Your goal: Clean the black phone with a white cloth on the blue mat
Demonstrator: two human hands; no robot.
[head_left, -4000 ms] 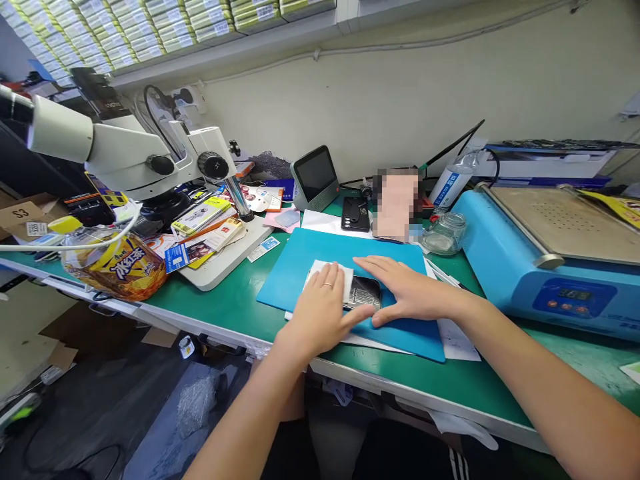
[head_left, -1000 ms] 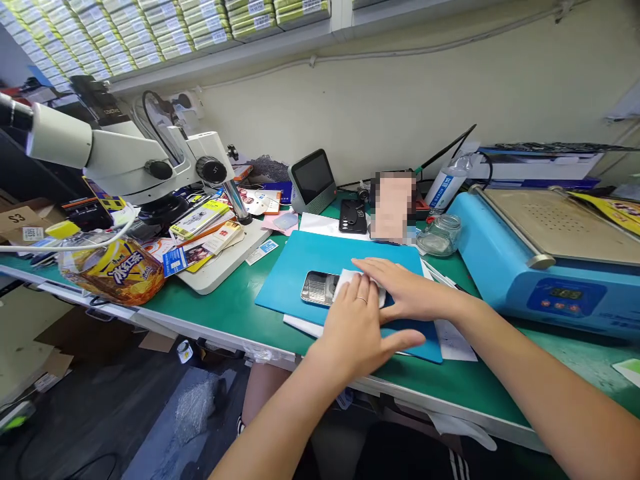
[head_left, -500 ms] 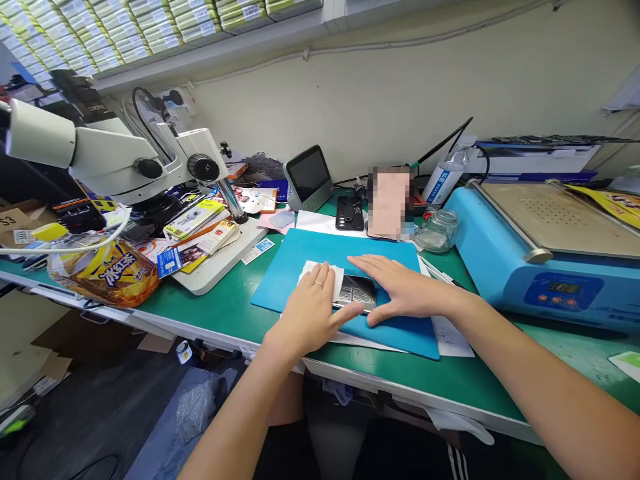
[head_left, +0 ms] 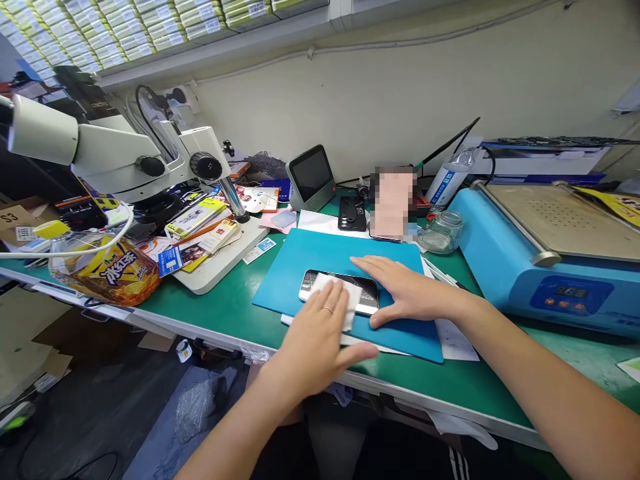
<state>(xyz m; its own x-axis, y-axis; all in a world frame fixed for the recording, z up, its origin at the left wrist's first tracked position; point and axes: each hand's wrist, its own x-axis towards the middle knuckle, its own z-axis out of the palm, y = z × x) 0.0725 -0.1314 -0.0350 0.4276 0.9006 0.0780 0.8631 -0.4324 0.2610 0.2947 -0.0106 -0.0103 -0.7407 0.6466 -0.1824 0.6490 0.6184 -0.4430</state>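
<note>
Phone [head_left: 338,291] lies flat, long axis left-right — flat left hand [head_left: 320,333] presses cloth [head_left: 345,300], seemingly ungripped.

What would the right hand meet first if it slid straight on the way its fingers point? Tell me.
The right hand lies flat, fingers pointing left along the blue mat. Straight on, it would likely first meet the white cloth on the phone, though depth is unclear.

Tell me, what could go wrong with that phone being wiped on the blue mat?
The left hand presses a white cloth flat on the phone, which only the right hand steadies at one end; a hard stroke might slide it across the blue mat. Grit under the cloth could scratch the glass. The glass jar stands near the right hand and might get knocked.
</note>
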